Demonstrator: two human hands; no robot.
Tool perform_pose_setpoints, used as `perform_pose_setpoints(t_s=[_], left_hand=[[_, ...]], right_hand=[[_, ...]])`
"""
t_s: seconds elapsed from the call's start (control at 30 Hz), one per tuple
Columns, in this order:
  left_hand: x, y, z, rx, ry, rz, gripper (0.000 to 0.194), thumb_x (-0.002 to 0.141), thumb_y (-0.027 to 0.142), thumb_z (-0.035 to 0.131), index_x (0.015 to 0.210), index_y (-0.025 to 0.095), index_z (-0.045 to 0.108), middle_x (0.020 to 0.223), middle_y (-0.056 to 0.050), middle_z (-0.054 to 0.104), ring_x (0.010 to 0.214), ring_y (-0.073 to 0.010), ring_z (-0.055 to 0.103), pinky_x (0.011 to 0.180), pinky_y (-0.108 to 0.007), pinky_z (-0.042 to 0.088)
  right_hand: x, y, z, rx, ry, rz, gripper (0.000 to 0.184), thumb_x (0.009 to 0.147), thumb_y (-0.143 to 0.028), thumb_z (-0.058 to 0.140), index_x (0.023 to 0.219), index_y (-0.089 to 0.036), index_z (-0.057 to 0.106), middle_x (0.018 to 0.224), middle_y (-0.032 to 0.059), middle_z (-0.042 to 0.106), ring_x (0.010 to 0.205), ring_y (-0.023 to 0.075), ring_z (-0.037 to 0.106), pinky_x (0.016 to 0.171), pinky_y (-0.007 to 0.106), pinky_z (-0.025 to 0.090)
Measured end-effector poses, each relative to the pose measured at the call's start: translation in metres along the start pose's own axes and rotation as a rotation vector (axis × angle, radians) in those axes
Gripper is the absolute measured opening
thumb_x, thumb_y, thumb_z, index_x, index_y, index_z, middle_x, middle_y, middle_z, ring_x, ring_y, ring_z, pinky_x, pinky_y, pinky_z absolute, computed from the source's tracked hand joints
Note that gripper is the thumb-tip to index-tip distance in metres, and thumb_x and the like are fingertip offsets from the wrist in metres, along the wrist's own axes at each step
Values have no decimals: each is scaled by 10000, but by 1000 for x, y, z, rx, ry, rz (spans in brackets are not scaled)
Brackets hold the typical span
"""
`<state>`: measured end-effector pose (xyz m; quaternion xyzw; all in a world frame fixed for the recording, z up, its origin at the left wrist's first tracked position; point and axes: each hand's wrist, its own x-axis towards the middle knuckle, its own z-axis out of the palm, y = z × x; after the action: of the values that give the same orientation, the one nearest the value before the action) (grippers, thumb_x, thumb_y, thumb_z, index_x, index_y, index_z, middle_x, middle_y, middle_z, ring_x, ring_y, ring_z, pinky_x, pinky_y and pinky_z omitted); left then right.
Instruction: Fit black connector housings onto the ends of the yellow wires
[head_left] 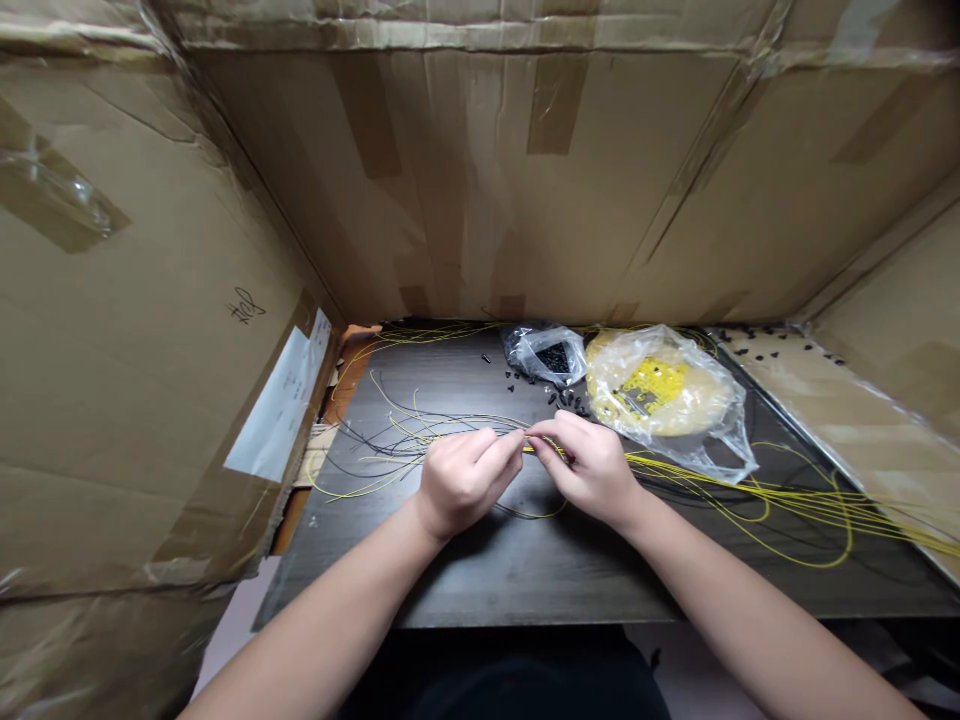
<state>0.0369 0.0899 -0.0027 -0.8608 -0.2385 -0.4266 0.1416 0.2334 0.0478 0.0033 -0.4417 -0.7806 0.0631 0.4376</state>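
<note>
Over the middle of the dark tabletop, my left hand (469, 478) and my right hand (589, 465) meet at the fingertips. Both are closed in a pinch on thin wire between them; any small part there is too small to make out. Yellow wires (795, 500) run out to the right past my right hand. Beyond my left hand, loose ends of yellow and black wires (394, 432) fan out to the left. Just past my right hand lie several small black pieces (568, 400).
A clear plastic bag of black pieces (553, 355) lies at the back. Beside it, a larger clear bag (675, 390) holds small yellow pieces. Cardboard walls (480, 180) enclose the dark table (480, 590) on the far side and both flanks. Black bits (772, 352) are scattered on cardboard at right.
</note>
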Motion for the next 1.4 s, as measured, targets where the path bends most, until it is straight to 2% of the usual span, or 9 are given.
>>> perform_pose_setpoints(t_s=[0.3,0.5,0.7,0.9,1.1,1.3,1.4], left_hand=[[4,3,0,-18,-42,-106,103,876,204,648,967,190,694,650,14,638,562,-109,578,555,-269,379],[3,4,4,-41,-41,-90,203,883,211,648,1079,204,699,656,25,668,553,-109,600,556,-257,397],[3,4,6,-101,-48,-125,119,877,206,654,985,205,703,746,18,725,610,-113,653,612,-242,457],[5,3,4,-110,-81,-153,100,904,221,621,964,221,700,715,22,697,613,-113,636,613,-248,445],[12,6,1,-34,-230,-213,152,965,253,525,972,208,669,820,-32,668,726,-162,593,665,-297,422],[15,6,0,47,-380,-164,120,944,233,522,914,204,635,904,-52,649,795,-211,550,684,-356,393],[13,4,2,-24,-416,-166,116,946,207,503,924,189,616,926,-60,644,842,-218,555,726,-359,425]], right_hand=[[0,4,2,-60,70,1,90,938,-195,555,952,-202,644,745,29,599,644,144,559,602,276,431],[-3,7,7,-211,105,-90,96,916,-185,561,859,-181,639,686,15,573,589,129,509,586,265,404],[-3,10,8,-266,108,-129,63,898,-180,590,878,-166,648,708,21,600,605,132,538,609,262,422],[-3,14,9,-253,138,-136,51,901,-183,598,907,-169,646,732,24,623,620,133,562,613,255,428],[-2,17,10,-397,120,-195,78,919,-179,589,932,-152,661,711,26,622,607,133,544,612,268,391],[-3,19,14,-513,100,-303,113,931,-205,577,900,-155,673,636,7,556,569,134,478,593,290,333],[-4,19,15,-516,83,-309,118,935,-201,571,912,-151,676,642,8,554,576,134,475,596,291,331]])
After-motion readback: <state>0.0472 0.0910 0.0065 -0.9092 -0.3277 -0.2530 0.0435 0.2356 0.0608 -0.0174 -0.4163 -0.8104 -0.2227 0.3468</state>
